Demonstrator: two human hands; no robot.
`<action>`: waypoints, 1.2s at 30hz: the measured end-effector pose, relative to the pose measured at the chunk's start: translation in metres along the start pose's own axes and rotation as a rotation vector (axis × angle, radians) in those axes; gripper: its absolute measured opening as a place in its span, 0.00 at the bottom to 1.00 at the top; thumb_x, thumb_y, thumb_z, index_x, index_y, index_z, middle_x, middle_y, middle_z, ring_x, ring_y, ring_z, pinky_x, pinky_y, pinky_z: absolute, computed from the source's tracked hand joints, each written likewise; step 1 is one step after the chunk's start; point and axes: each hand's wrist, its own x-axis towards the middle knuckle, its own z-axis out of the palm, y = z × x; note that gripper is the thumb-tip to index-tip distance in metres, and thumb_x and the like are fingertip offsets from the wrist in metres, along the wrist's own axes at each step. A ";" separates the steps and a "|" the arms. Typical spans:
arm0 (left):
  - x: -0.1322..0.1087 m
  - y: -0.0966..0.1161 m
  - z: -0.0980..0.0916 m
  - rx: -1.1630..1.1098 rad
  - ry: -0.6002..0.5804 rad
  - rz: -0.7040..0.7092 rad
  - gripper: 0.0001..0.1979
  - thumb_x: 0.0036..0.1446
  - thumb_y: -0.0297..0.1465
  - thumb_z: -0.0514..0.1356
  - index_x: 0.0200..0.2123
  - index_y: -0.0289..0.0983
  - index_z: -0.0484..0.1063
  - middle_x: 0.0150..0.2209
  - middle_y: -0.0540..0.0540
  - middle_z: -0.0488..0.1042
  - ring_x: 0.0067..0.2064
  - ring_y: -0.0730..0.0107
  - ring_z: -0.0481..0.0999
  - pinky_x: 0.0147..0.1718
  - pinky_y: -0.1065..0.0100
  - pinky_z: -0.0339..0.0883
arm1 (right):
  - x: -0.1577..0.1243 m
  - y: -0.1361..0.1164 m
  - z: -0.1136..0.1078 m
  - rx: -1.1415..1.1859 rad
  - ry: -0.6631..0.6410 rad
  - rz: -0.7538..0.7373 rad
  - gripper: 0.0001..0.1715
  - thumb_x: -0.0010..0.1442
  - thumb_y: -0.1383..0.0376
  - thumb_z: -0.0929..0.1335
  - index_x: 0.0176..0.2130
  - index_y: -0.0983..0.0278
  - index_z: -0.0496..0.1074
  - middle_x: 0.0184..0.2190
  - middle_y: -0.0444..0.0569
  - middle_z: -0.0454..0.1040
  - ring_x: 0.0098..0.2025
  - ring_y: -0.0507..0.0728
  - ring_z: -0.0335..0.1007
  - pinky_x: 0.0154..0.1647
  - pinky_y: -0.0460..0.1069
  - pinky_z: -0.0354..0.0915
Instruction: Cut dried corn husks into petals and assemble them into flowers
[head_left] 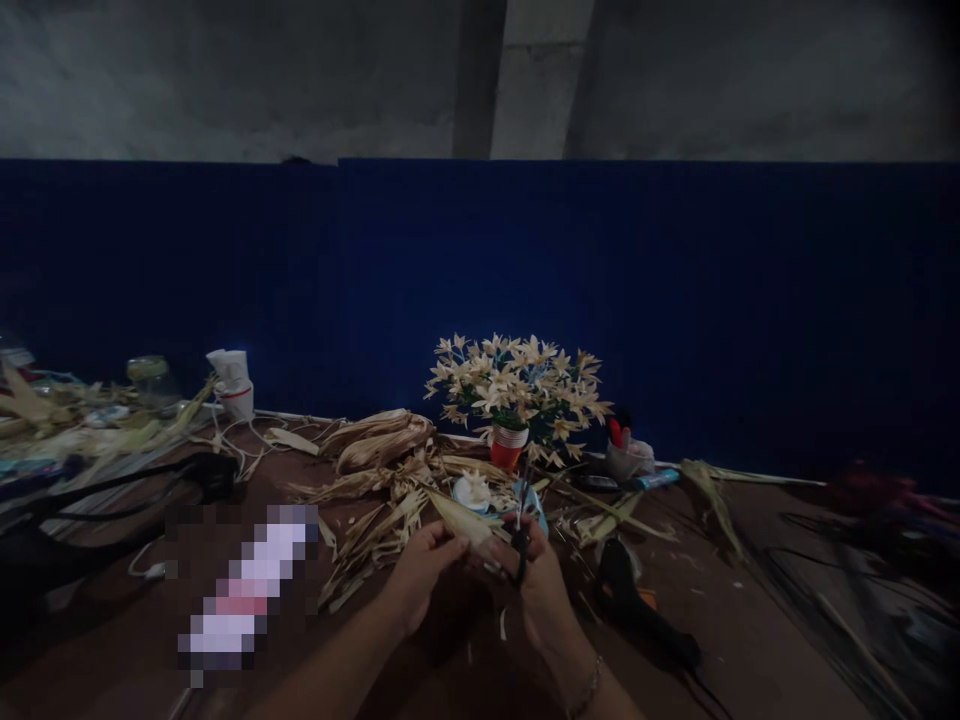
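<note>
Forearms (352, 640) in foreground; husk (460, 520) pinched in left hand (426, 568), long axis slanting far-left to near-right; scissors (520, 553) gripped in right hand (543, 580), pointing away, just right of husk.

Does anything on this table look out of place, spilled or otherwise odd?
The blocky mosaic patch left of the left hand looks odd: it hides whatever lies there. Dried husks lie loosely strewn beyond that hand, but no spill or damage is clear.
</note>
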 end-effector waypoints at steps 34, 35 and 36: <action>0.017 0.017 -0.026 -0.083 0.296 0.092 0.16 0.37 0.37 0.67 0.29 0.34 0.70 0.20 0.52 0.72 0.20 0.79 0.70 0.19 0.78 0.58 | -0.002 -0.001 -0.017 -0.343 -0.536 0.290 0.20 0.48 0.54 0.69 0.36 0.64 0.62 0.20 0.40 0.69 0.18 0.47 0.63 0.13 0.38 0.51; 0.016 0.016 -0.025 -0.073 0.280 0.078 0.16 0.37 0.38 0.66 0.29 0.35 0.71 0.20 0.52 0.72 0.20 0.78 0.70 0.19 0.78 0.58 | -0.003 -0.001 -0.016 -0.343 -0.528 0.292 0.20 0.48 0.54 0.69 0.36 0.64 0.62 0.20 0.40 0.68 0.17 0.47 0.62 0.13 0.38 0.50; 0.016 0.015 -0.025 -0.067 0.262 0.069 0.16 0.38 0.38 0.66 0.29 0.35 0.71 0.20 0.52 0.72 0.20 0.78 0.70 0.19 0.77 0.59 | -0.003 -0.001 -0.015 -0.343 -0.518 0.290 0.20 0.48 0.54 0.69 0.36 0.63 0.62 0.19 0.39 0.68 0.17 0.46 0.61 0.13 0.38 0.49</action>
